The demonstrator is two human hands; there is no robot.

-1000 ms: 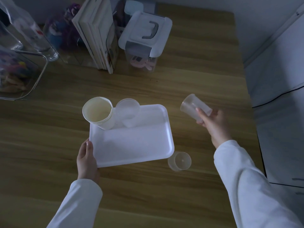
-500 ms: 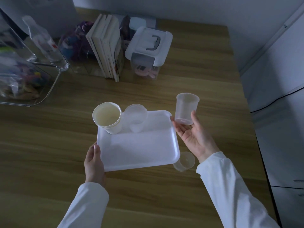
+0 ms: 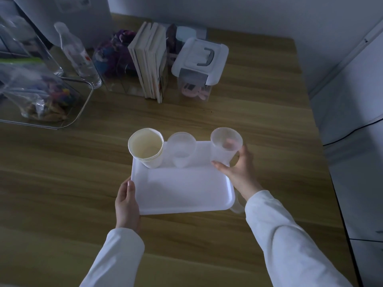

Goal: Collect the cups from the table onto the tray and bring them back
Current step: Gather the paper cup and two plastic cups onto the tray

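Observation:
A white tray (image 3: pixel 182 189) lies on the wooden table, and my left hand (image 3: pixel 126 204) grips its near-left edge. At the tray's far left stands a paper cup (image 3: pixel 146 149). A small clear plastic cup (image 3: pixel 181 150) stands beside it. My right hand (image 3: pixel 238 169) holds a second clear cup (image 3: pixel 224 145) upright at the tray's far-right corner. Whether its base touches the tray is unclear. Another clear cup (image 3: pixel 238 205) stands on the table by the tray's near-right corner, mostly hidden behind the tray and my right sleeve.
At the back of the table stand a row of books (image 3: pixel 150 63), a lidded clear box (image 3: pixel 200 65), a plastic bottle (image 3: pixel 76 54) and a clear bin with bags (image 3: pixel 41 96). The table's right edge (image 3: pixel 317 141) borders a pale wall.
My right hand has carried the clear cup left and down from beside the tray to its far-right corner. The left hand has stayed on the tray's edge.

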